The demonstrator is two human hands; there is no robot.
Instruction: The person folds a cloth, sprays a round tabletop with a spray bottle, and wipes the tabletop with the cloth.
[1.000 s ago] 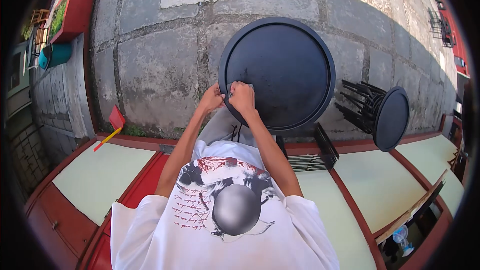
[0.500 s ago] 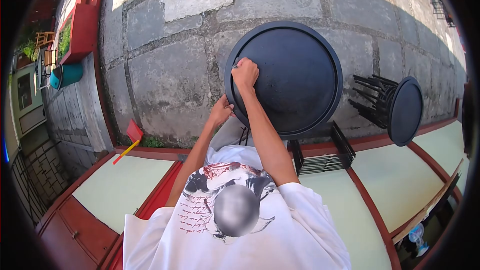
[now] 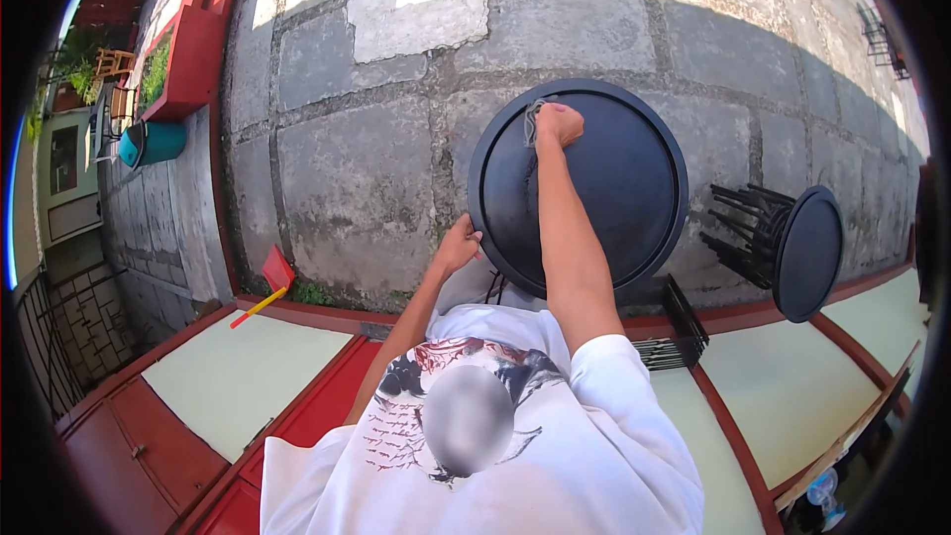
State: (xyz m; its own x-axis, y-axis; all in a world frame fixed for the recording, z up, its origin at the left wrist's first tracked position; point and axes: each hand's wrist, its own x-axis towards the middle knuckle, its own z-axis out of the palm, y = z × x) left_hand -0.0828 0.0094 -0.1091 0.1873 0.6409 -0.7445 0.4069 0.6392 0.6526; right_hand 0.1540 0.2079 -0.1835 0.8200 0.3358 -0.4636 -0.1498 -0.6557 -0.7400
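Observation:
A round black table [image 3: 624, 178] with a raised rim stands in front of me. My right hand [image 3: 561, 125] is closed around a grey cloth [image 3: 535, 121], which lies against the far left part of the tabletop. Part of the cloth hangs out past my fist. At the near left edge of the table, my left hand [image 3: 458, 244] grips the rim, its fingers curled; some of them are hidden. A damp-looking dark streak runs down the tabletop below the cloth.
To the right stands a smaller-looking round black table [image 3: 809, 253] beside stacked black chairs [image 3: 748, 228]. More black stacked seating [image 3: 679, 327] is by the wall. A red and yellow dustpan [image 3: 278, 269] leans at left. A teal bin [image 3: 158, 144] is further off.
My right hand has moved away from me and rightward across the tabletop with the cloth, which now shows more. My left hand stays at the rim. The whole view has shifted slightly.

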